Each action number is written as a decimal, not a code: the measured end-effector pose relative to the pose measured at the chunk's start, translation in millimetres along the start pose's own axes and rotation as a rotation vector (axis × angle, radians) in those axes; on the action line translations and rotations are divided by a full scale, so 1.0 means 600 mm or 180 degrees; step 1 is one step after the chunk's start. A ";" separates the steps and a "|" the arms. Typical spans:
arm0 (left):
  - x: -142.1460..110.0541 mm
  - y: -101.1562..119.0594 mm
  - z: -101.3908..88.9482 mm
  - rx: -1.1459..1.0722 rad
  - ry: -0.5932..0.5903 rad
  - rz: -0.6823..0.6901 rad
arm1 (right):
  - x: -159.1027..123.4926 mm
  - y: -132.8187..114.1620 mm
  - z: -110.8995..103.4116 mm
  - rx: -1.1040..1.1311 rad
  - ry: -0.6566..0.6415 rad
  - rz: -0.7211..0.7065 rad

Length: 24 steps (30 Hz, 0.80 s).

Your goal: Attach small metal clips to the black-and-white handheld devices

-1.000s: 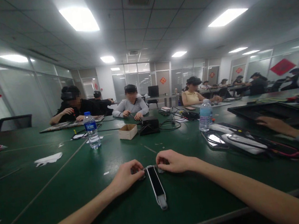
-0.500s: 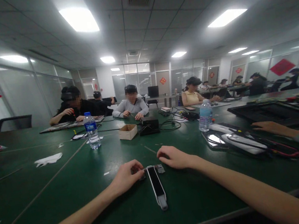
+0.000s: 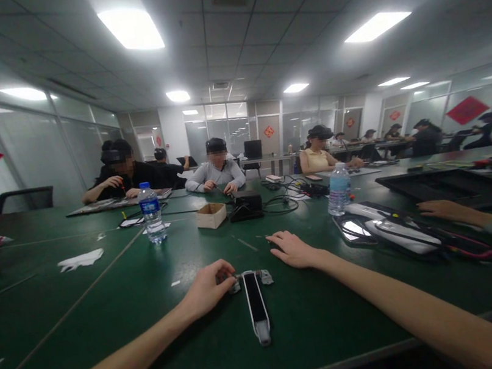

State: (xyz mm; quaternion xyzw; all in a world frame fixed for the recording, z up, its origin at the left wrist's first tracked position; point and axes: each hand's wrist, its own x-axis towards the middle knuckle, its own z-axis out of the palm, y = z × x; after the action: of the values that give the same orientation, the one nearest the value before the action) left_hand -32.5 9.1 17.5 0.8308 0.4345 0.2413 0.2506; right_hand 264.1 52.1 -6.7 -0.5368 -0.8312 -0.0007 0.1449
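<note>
A long narrow device point(image 3: 257, 306) lies on the green table in front of me. It has a white frame, a black strip down the middle and a grey end nearest me. At its far end a small grey metal tab point(image 3: 266, 277) sticks out to the right. My left hand point(image 3: 210, 287) pinches a similar tab point(image 3: 234, 286) on the left, partly covered by the fingers. My right hand point(image 3: 293, 250) is beyond and to the right of the device, fingers stretched out low over the table. A tiny dark spot shows by its fingertips, too small to name.
Ahead are a small open box point(image 3: 211, 215), a black box point(image 3: 245, 206) with cables and two water bottles point(image 3: 152, 214), point(image 3: 338, 189). White and black devices point(image 3: 401, 235) lie at right, near a co-worker's hand point(image 3: 444, 208) and a black tray point(image 3: 432, 190). Several people sit opposite.
My right hand has let go of the right-hand tab and moved away and to the right, its fingers opening. My left hand stays at the left tab. The device's near end has swung slightly left.
</note>
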 end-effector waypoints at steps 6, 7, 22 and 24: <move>0.001 0.000 0.003 0.0014 0.0130 0.0009 | -0.002 -0.018 -0.012 -0.0089 0.0076 -0.0170; 0.001 0.001 0.003 0.0034 0.0190 -0.0003 | -0.003 -0.024 -0.015 -0.0065 0.0103 -0.0176; -0.019 0.023 0.018 0.0588 0.0429 0.0738 | -0.029 -0.117 -0.045 0.0529 0.0206 -0.0357; -0.020 0.023 0.019 0.0616 0.0405 0.0810 | -0.031 -0.123 -0.045 0.0388 0.0116 -0.0561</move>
State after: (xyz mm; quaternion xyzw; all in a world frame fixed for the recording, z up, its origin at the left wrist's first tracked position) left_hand -23.1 -10.1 15.5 0.8824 0.3621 0.2802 0.1087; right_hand 212.1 0.0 26.2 -0.4517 -0.8709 0.0273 0.1917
